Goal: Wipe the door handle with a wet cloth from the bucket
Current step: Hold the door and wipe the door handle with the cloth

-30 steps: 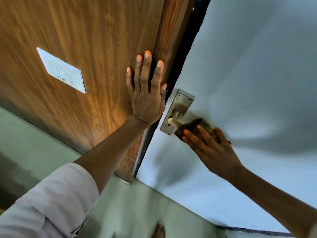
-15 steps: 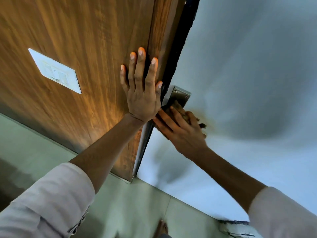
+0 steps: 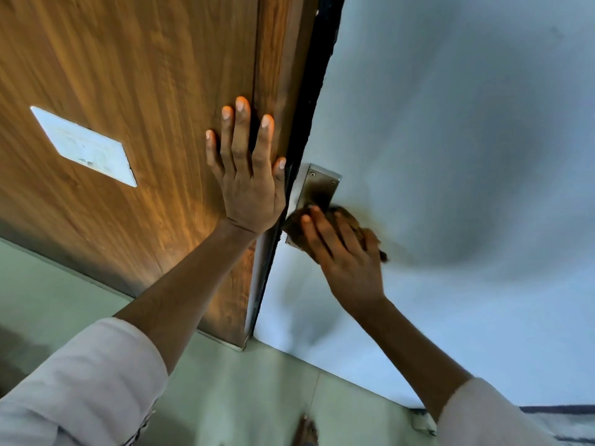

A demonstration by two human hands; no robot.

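A steel handle plate (image 3: 320, 186) is screwed to the pale grey door (image 3: 450, 140). Its lower half and the lever are hidden under a brown cloth (image 3: 349, 220) and my right hand (image 3: 346, 252). My right hand presses the cloth flat against the handle, fingers pointing up and left. My left hand (image 3: 248, 175) lies flat with spread fingers on the wooden panel (image 3: 145, 91), just left of the door's edge, holding nothing. The bucket is out of view.
A white switch plate (image 3: 85, 146) is set in the wooden panel at the left. Pale green floor tiles (image 3: 244, 391) run along the bottom, with a bare foot (image 3: 306, 429) at the lower edge. A dark gap (image 3: 317, 75) separates panel and door.
My right hand slid the cloth leftwards from the lever onto the plate, then a little down the plate. My left hand stayed flat on the wood.
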